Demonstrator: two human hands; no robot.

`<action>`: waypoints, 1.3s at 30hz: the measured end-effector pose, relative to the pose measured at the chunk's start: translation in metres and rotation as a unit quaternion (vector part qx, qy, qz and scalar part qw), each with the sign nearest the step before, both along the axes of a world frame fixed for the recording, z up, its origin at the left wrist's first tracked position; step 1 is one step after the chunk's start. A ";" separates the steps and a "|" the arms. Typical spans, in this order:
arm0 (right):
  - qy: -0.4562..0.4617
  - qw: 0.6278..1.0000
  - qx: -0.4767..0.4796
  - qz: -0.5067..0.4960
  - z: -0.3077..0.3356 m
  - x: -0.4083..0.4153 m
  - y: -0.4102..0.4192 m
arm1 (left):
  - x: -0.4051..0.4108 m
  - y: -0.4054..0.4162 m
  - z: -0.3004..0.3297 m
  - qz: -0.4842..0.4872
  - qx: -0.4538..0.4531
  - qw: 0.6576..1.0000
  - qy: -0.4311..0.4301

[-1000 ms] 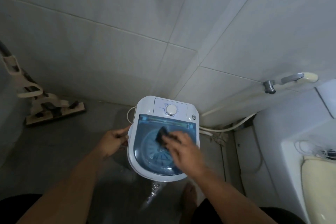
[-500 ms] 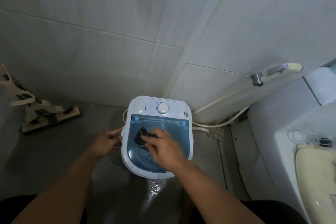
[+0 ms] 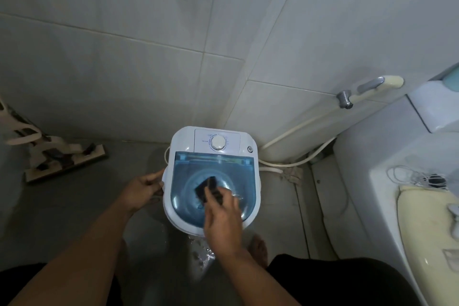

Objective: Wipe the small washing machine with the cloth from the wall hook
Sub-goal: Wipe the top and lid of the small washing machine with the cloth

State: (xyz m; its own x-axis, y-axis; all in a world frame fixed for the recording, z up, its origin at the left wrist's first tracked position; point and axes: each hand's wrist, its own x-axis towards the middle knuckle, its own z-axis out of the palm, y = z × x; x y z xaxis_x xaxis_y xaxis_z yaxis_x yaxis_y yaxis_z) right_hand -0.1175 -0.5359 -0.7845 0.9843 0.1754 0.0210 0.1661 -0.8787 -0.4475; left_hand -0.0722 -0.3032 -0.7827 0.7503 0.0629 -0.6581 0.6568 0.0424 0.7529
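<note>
- Centrally, the small washing machine [image 3: 213, 181] stands on the wet grey floor [image 3: 74, 206] in the corner of the tiled room, its white dial [image 3: 217, 142] on the panel at the wall side.
- Right hand [image 3: 222, 216]: fingers closed around a dark cloth [image 3: 207, 187], pressing it against the blue translucent lid [image 3: 183, 181] near its middle.
- Left hand [image 3: 142, 190]: curled over the machine's left rim, thumb and fingers gripping the white edge.
- Hose [image 3: 298, 129]: runs from a wall tap [image 3: 345, 99] down behind the machine.
- Mop head [image 3: 67, 161]: lies on the floor against the wall, well apart to the left.
- Toilet [image 3: 427, 231]: occupies the right edge, with a bare foot [image 3: 258, 248] showing just below the machine.
</note>
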 end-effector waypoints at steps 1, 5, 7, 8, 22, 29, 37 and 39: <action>0.017 0.998 0.016 0.059 0.004 0.002 0.008 | 0.000 0.001 0.000 -0.002 0.002 1.000 0.000; 0.023 0.987 0.115 0.114 0.022 0.013 -0.002 | 0.000 0.000 -0.005 0.004 0.005 1.000 0.001; -0.011 0.988 0.153 -0.035 0.019 0.022 -0.034 | 0.000 -0.002 -0.006 0.014 0.005 1.000 0.001; -0.021 0.983 0.145 -0.107 0.015 0.023 -0.051 | -0.001 -0.003 -0.005 0.015 0.006 1.000 0.001; -0.006 0.994 -0.046 0.102 -0.006 -0.046 0.007 | -0.001 -0.006 0.003 0.010 0.042 0.999 0.005; -0.005 0.973 -0.058 0.225 0.009 -0.020 -0.075 | -0.001 -0.010 0.007 0.011 0.041 0.999 0.010; -0.017 0.977 -0.086 0.195 0.025 -0.008 -0.125 | -0.001 -0.005 0.001 0.013 0.032 0.999 0.015; -0.014 0.979 -0.069 0.189 0.017 -0.021 -0.098 | 0.000 -0.006 0.003 0.017 0.030 0.999 0.016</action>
